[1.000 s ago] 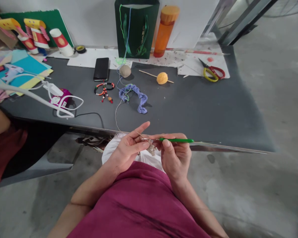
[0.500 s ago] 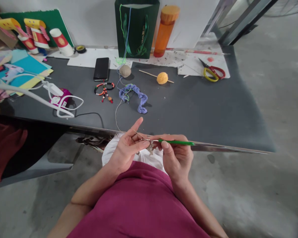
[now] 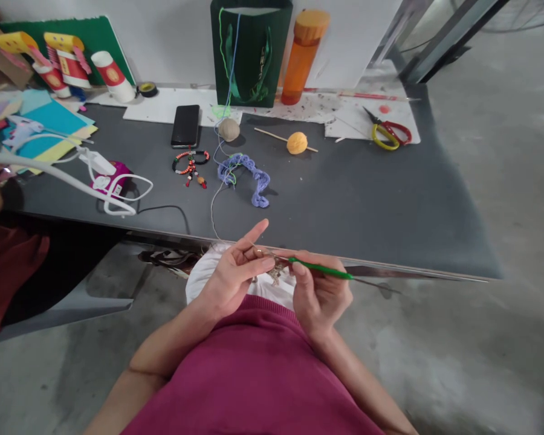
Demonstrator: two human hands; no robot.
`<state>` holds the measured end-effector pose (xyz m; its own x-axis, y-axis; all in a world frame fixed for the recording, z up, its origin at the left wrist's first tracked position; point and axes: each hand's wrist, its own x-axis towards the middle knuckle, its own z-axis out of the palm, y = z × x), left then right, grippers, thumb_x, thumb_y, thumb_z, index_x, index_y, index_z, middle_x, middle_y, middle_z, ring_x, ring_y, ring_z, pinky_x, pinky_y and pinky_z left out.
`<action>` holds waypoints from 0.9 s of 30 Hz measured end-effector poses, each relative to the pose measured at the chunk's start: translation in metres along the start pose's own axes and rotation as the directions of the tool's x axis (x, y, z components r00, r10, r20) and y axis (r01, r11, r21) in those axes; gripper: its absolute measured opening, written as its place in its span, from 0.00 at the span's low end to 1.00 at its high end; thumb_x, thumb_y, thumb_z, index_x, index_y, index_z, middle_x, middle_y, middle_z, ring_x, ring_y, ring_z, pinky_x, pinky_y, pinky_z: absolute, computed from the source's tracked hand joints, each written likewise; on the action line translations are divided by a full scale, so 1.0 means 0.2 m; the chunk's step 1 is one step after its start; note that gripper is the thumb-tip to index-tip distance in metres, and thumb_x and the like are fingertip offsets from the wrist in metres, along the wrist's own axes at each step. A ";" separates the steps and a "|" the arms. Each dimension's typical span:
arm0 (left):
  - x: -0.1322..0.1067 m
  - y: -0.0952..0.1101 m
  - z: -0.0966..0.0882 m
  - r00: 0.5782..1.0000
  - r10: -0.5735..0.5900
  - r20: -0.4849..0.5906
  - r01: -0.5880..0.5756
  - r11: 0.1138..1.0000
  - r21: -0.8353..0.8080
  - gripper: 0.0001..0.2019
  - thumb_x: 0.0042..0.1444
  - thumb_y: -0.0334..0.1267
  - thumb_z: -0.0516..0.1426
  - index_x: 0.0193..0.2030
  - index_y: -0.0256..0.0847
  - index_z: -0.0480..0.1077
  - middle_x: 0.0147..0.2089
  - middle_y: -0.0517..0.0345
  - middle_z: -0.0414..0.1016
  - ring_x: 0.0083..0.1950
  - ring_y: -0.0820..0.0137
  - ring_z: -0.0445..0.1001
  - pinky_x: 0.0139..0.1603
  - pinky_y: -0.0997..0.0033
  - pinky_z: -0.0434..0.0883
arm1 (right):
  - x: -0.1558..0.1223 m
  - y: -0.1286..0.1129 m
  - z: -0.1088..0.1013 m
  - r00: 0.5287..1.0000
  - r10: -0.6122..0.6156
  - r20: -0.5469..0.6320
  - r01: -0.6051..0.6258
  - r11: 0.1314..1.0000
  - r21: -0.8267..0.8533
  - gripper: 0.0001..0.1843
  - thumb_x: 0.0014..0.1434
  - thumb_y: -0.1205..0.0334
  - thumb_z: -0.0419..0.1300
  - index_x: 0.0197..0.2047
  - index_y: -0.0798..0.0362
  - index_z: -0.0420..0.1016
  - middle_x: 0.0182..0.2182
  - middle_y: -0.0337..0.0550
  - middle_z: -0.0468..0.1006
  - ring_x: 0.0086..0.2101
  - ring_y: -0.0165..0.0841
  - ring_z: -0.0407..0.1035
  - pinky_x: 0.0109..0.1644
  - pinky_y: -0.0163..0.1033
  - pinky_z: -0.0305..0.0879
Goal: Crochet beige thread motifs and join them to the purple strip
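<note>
Left grip (image 3: 234, 273): thumb and middle fingers closed on small beige crocheted piece (image 3: 275, 276), index finger raised and extended. Right grip (image 3: 321, 296): fingers wrapped pencil-style around green crochet hook (image 3: 320, 270), tip at the piece; exact engagement too small to tell. Piece located between both grips, above white cloth (image 3: 208, 281), just off the near edge of the surface (image 3: 367, 229). Thin thread (image 3: 212, 211) running from the work area across the surface, apparently toward thread ball (image 3: 229, 129), passing beside purple crocheted strip (image 3: 245, 176).

Risks, judged: loss of thread tension, causing hook tip to slip from stitch. Thread catching on surface edge or tangling with strip, from dragging. Loose pinch, causing small piece to drop onto cloth. Steep hook angle, splitting fine thread.
</note>
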<state>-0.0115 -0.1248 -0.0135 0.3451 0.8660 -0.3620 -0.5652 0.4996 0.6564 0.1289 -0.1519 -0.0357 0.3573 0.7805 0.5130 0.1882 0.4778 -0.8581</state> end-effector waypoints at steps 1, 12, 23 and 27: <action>0.00 0.00 0.00 1.000 0.001 -0.002 -0.001 1.000 0.002 0.34 0.47 0.32 0.75 0.64 0.47 0.78 0.34 0.64 0.80 0.36 0.74 0.75 0.45 0.70 0.69 | 0.00 -0.01 0.00 1.000 0.008 -0.015 -0.008 1.000 -0.023 0.04 0.69 0.63 0.64 0.44 0.46 0.81 0.33 0.41 0.87 0.30 0.35 0.82 0.32 0.40 0.80; 0.00 0.02 0.01 0.998 -0.044 0.054 0.046 0.999 -0.030 0.23 0.47 0.33 0.75 0.53 0.46 0.85 0.30 0.64 0.78 0.35 0.73 0.75 0.47 0.68 0.70 | 0.04 0.04 -0.02 0.938 0.329 0.109 -0.346 0.881 0.322 0.07 0.72 0.52 0.61 0.43 0.44 0.73 0.25 0.32 0.80 0.20 0.31 0.76 0.25 0.37 0.73; 0.00 -0.02 0.02 0.993 0.112 -0.019 -0.113 0.994 -0.013 0.26 0.48 0.35 0.76 0.56 0.47 0.83 0.34 0.63 0.83 0.37 0.75 0.77 0.44 0.73 0.73 | 0.03 0.02 0.00 0.985 -0.092 0.144 0.082 0.994 0.076 0.09 0.70 0.66 0.63 0.50 0.45 0.81 0.40 0.41 0.90 0.36 0.36 0.85 0.38 0.41 0.81; 0.00 -0.01 0.02 0.997 0.073 -0.016 -0.074 0.996 -0.046 0.30 0.48 0.32 0.76 0.60 0.44 0.81 0.29 0.67 0.77 0.31 0.78 0.73 0.39 0.76 0.70 | 0.03 0.04 -0.02 0.928 -0.317 0.194 0.329 0.944 -0.035 0.17 0.65 0.73 0.65 0.53 0.44 0.82 0.46 0.45 0.90 0.41 0.40 0.86 0.40 0.46 0.81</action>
<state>-0.0072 -0.1265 -0.0128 0.2907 0.9005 -0.3234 -0.6234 0.4347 0.6500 0.1354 -0.1452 -0.0398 0.0950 0.6513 0.7528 0.3274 0.6937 -0.6415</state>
